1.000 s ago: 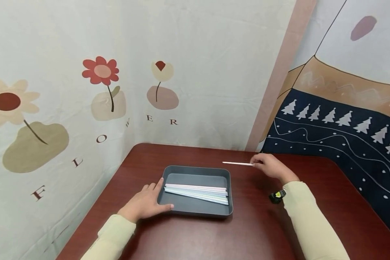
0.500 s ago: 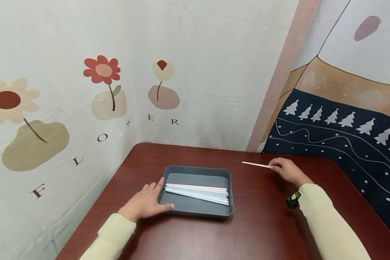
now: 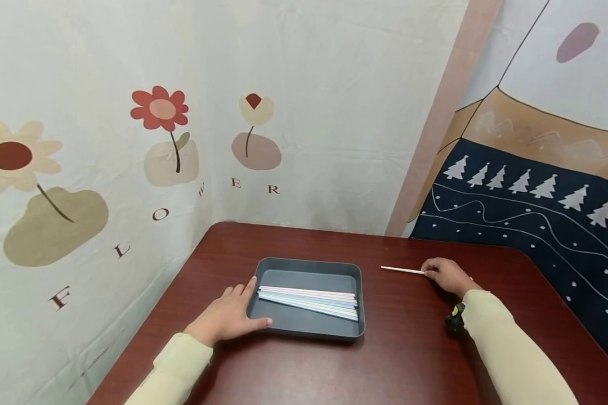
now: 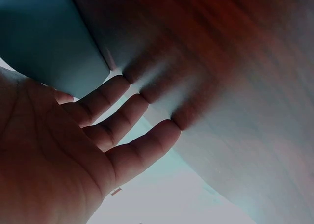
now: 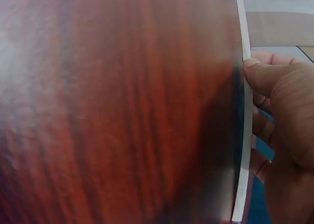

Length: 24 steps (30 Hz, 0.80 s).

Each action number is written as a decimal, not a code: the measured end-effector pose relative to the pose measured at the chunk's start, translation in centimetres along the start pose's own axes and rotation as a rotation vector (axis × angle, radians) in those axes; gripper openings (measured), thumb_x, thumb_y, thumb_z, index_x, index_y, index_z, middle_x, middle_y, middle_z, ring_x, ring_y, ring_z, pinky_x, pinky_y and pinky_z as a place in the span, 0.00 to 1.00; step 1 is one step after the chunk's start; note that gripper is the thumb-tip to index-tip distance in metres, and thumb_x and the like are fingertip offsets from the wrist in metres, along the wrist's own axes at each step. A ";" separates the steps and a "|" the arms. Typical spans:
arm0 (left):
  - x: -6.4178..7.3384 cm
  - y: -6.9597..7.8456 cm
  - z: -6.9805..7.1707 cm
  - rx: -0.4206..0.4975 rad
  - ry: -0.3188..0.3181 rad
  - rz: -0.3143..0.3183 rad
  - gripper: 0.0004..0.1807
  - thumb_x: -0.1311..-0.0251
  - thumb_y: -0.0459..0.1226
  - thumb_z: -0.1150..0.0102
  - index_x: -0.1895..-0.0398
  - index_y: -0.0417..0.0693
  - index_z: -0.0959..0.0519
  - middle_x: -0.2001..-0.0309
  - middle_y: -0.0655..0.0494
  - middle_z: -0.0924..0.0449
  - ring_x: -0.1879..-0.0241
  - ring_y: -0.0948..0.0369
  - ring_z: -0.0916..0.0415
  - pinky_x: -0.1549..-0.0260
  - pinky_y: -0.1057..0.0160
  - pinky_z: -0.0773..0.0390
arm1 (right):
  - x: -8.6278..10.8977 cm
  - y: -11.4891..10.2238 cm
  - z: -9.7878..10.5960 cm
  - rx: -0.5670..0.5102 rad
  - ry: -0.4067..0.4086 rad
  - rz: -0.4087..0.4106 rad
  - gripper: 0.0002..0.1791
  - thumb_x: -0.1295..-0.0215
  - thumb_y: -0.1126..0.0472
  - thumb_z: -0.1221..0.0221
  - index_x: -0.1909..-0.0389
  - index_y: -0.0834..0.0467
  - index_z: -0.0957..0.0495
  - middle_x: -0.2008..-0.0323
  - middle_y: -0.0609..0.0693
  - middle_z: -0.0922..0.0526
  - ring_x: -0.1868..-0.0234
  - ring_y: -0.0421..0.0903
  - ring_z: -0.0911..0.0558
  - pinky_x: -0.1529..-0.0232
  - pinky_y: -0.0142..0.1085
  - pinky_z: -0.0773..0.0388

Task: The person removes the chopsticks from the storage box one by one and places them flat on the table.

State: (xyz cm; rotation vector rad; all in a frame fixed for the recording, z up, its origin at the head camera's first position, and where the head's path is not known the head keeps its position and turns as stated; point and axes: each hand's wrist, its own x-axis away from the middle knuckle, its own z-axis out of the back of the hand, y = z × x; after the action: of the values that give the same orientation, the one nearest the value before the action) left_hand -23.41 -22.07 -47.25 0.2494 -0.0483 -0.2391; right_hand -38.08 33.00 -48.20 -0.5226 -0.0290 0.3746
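A shallow grey tray sits on the table with several pastel straws lying in it side by side. My left hand rests at the tray's left end, thumb and forefinger spread along its rim. In the left wrist view the other fingers reach straight to the tabletop beside the tray wall. To the right of the tray, my right hand pinches a thin white straw that points left, low over the table. The right wrist view shows the thumb pressed on this straw.
The dark red-brown table has rounded back corners. A white fabric wall with printed flowers stands behind and to the left. At the right hangs a navy fabric with white trees.
My right hand has moved right, away from the tray, and then lower towards the table, with the straw in it. The left hand and the tray stay where they are.
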 end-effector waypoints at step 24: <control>0.1 0.0 0.0 0.004 -0.015 0.014 0.67 0.54 0.78 0.48 0.23 0.39 0.46 0.35 0.39 0.33 0.37 0.41 0.35 0.47 0.43 0.27 | 0.0 -1.3 0.7 0.051 0.008 0.053 0.04 0.36 0.72 0.40 0.64 0.62 0.20 0.65 0.53 0.21 0.63 0.51 0.25 0.56 0.52 0.27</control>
State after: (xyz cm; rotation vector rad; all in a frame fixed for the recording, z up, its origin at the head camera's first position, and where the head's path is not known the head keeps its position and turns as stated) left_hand -23.35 -22.06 -47.25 0.2510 -0.0654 -0.2266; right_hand -37.68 32.31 -47.01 -0.4753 0.0020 0.4238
